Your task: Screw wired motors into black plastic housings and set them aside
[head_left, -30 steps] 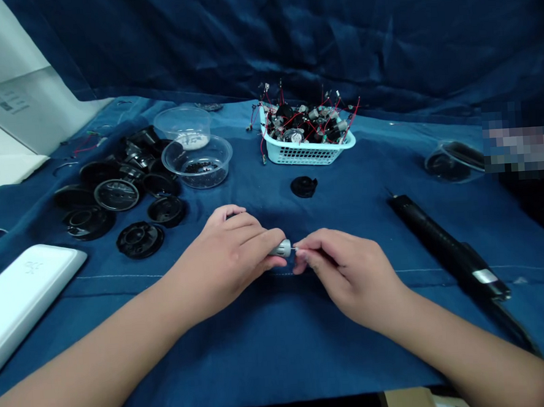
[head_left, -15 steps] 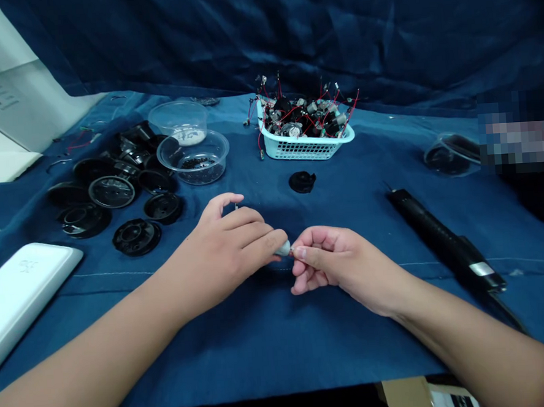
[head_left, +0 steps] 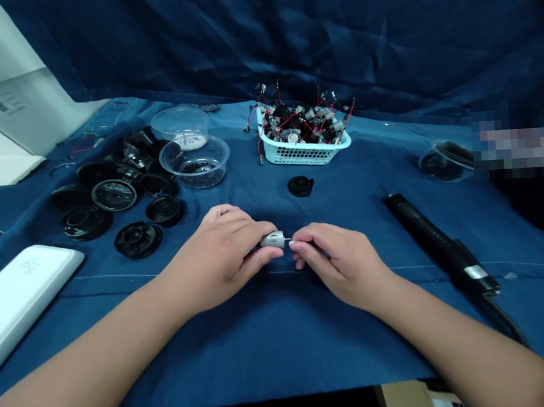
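My left hand (head_left: 233,249) is closed around a small silver electric motor (head_left: 273,239), its thin shaft pointing right. At the shaft's end, the thumb and forefinger of my right hand (head_left: 335,255) pinch a tiny pale piece (head_left: 291,243), mostly hidden by the fingertips. Beyond the hands lies a round black plastic part (head_left: 301,186) on the blue cloth. Farther back stands a light-blue basket (head_left: 301,154) heaped with motors and red wires.
Several black round housings (head_left: 138,238) lie at left, beside two clear plastic tubs (head_left: 206,177). A white box-like device (head_left: 29,298) sits at the near left. On the right rest a black electric screwdriver (head_left: 435,236) and a clear container (head_left: 440,162).
My left hand has turned, so the motor's body and shaft now show between thumb and fingers. My right fingers have curled in more closely at the shaft end.
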Demonstrator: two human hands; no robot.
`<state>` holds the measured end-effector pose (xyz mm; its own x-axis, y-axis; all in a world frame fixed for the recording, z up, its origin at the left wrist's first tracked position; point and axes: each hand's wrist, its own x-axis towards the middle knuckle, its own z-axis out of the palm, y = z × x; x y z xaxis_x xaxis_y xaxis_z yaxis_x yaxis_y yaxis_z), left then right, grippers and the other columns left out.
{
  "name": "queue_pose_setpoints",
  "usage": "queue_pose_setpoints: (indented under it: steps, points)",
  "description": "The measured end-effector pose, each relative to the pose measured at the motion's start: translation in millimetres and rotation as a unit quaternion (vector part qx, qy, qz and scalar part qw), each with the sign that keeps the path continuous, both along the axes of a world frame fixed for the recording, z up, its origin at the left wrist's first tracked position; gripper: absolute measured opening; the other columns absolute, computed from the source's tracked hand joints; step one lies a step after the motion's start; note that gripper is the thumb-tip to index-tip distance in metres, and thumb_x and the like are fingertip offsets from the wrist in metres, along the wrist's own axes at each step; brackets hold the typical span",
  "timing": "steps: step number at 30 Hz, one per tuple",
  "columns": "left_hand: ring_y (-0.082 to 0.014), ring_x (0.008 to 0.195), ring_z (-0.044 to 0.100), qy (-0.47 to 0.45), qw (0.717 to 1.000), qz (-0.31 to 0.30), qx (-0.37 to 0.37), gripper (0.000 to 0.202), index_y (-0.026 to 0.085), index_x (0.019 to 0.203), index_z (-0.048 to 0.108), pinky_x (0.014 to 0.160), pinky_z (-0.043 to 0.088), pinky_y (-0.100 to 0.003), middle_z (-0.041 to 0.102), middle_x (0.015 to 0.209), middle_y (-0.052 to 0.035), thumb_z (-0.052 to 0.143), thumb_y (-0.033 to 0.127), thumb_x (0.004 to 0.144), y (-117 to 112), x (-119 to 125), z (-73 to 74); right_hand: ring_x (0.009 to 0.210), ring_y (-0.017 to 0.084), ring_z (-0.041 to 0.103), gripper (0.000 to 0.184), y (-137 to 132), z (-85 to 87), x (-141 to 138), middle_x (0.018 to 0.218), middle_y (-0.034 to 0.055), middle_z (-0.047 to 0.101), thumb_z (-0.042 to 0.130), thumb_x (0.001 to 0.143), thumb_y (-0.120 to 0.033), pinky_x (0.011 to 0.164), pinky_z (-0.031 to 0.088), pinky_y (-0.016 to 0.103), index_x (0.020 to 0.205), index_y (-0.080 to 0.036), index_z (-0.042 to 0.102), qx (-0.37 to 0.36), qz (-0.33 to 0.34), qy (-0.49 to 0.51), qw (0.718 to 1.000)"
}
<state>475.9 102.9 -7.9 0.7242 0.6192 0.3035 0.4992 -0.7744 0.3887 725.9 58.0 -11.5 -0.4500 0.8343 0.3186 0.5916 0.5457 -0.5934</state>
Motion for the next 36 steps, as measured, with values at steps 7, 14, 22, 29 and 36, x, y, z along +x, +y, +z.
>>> queue_pose_setpoints:
  steps: [7,14,22,29,36]
  points:
    - [-0.0168,0.097,0.064,-0.013,1.000,0.001,-0.009,0.029,0.022,0.122,0.066,0.109,0.036,-0.040,0.072,0.099,0.0001,0.053,0.044,0.109,0.3,1.8,0.9,0.078,0.008,0.069,0.012,-1.5,0.5,1.7,0.083,-0.0055,0.074,0.055,0.110,-0.026,0.077,0.050,0.022,0.103,-0.024,0.065,0.014,-0.030,0.024,0.999]
    - [-0.0165,0.098,0.065,-0.027,0.999,-0.014,-0.018,0.028,0.023,0.122,0.067,0.108,0.036,-0.039,0.072,0.100,0.0004,0.054,0.043,0.108,0.0,2.4,-0.5,0.081,0.013,0.068,0.020,-0.9,1.9,0.1,0.085,-0.0018,0.073,0.049,0.112,-0.031,0.079,0.050,0.027,0.100,-0.024,0.062,-0.026,-0.009,0.004,1.000]
    - [-0.0187,0.100,0.066,-0.025,0.999,-0.005,-0.025,0.031,0.021,0.121,0.067,0.107,0.037,-0.040,0.072,0.100,-0.0011,0.053,0.045,0.108,-0.6,0.8,1.8,0.080,0.010,0.069,0.016,-1.4,0.2,0.0,0.081,-0.0055,0.074,0.051,0.112,-0.029,0.080,0.049,0.024,0.102,-0.025,0.062,-0.026,-0.028,0.040,0.998]
    - [-0.0163,0.096,0.065,-0.037,0.999,-0.010,-0.031,0.029,0.022,0.121,0.067,0.108,0.036,-0.038,0.072,0.098,0.0006,0.053,0.044,0.109,-0.9,3.0,0.9,0.081,0.014,0.072,0.019,-3.2,0.7,-0.9,0.082,-0.0029,0.076,0.050,0.112,-0.031,0.080,0.052,0.029,0.102,-0.025,0.064,-0.029,-0.027,0.043,0.998]
    - [-0.0157,0.097,0.065,-0.036,0.999,-0.018,-0.028,0.029,0.023,0.122,0.067,0.109,0.035,-0.038,0.072,0.098,0.0009,0.054,0.044,0.109,-1.7,2.8,0.9,0.083,0.014,0.072,0.016,-5.5,1.3,-1.0,0.086,-0.0028,0.078,0.050,0.112,-0.030,0.081,0.052,0.029,0.105,-0.026,0.064,-0.034,-0.021,0.042,0.998]
